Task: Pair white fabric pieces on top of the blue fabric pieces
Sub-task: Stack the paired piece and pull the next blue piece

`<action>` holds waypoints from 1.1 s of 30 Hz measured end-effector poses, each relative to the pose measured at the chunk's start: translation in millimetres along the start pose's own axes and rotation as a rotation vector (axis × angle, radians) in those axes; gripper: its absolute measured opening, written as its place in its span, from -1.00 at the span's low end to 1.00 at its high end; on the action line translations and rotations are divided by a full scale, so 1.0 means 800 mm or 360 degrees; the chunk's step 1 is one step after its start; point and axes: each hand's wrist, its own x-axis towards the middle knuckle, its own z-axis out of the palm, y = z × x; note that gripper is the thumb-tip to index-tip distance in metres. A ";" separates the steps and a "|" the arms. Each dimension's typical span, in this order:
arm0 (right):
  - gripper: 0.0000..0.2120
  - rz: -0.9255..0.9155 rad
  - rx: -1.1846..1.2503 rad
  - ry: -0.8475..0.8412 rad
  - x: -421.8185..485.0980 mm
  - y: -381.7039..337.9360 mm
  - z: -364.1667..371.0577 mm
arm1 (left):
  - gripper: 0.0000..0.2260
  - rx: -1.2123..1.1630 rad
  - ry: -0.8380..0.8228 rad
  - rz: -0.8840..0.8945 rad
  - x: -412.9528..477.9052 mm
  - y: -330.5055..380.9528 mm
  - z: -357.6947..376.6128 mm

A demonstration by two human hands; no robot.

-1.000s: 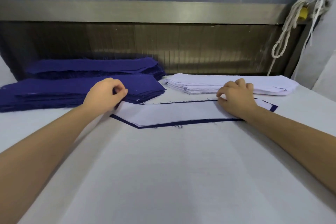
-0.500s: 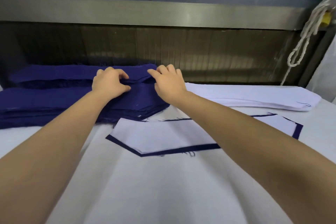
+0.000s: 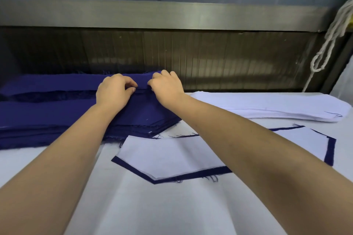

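Two stacks of blue fabric pieces lie at the left: a near stack [image 3: 47,120] and a far stack [image 3: 57,84]. My left hand [image 3: 113,92] and my right hand [image 3: 167,87] rest side by side at the far stack's near edge, fingertips pinching the top blue piece. A stack of white fabric pieces [image 3: 271,106] sits at the right. In front, a white piece [image 3: 172,155] lies on a blue piece [image 3: 133,168] whose edge shows as a dark border; my right forearm crosses over this pair.
The white table [image 3: 172,206] stretches toward me. A metal housing with a dark ribbed panel [image 3: 191,59] runs along the back. A white rope [image 3: 328,44] hangs at the far right.
Both hands left the paired white-on-blue piece and moved back and left to the blue stacks. In the last half second they reached further, to the far stack's edge, and pinched it.
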 end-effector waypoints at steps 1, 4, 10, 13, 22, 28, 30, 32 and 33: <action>-0.72 -0.0004 0.0013 0.0003 0.000 0.000 0.001 | -0.85 0.0003 0.0003 0.0004 0.000 0.000 0.000; -0.73 0.0005 0.0046 0.0017 0.001 0.001 0.005 | -0.85 0.0041 0.0018 0.0026 -0.001 0.001 0.000; -0.72 0.0005 0.0118 0.0087 0.007 -0.004 0.005 | -0.84 0.0099 0.0075 0.0061 -0.002 0.003 0.002; -0.75 0.0010 0.0096 0.0158 0.013 -0.006 0.003 | -0.84 0.0114 0.0128 0.0076 -0.001 0.003 0.003; -0.78 0.0251 0.0571 0.0119 0.019 -0.010 -0.015 | -0.80 0.0171 0.0330 0.0070 -0.005 -0.005 0.001; -0.76 0.0290 0.1051 0.0185 -0.008 0.001 -0.024 | -0.81 0.0195 0.0410 -0.0168 -0.003 -0.026 -0.011; -0.77 0.0327 0.1153 0.0215 -0.019 0.011 -0.026 | -0.82 0.0190 0.0399 -0.0227 -0.003 -0.031 -0.013; -0.78 0.0368 0.1178 0.0251 -0.031 0.024 -0.026 | -0.83 0.0200 0.0383 -0.0255 -0.005 -0.034 -0.015; -0.78 0.0390 0.1181 0.0266 -0.038 0.032 -0.027 | -0.83 0.0211 0.0376 -0.0259 -0.005 -0.035 -0.016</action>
